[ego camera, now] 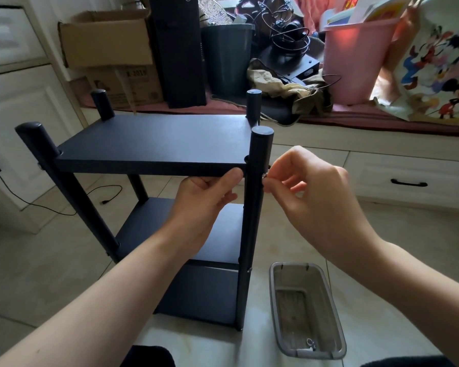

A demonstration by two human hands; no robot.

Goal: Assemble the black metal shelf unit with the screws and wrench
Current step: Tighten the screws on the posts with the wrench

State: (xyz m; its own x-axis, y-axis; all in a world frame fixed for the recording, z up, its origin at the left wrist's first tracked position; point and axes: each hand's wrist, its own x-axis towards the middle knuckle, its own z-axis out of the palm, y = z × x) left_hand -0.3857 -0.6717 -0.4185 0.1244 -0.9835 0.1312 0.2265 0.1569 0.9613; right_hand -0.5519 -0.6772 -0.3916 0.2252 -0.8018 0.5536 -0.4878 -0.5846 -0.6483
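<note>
Grey tray [276,308] with small hardware [311,343]

You are working over a pale tiled floor [51,260], and the black shelf unit [154,144] is standing upright on it directly in front of you. A clear plastic tray [337,321] is sitting on the tiles just right of the unit's near right post, holding small metal hardware [311,343] at its near end. A thin black cable [64,210] is trailing across the tiles at left.
</note>
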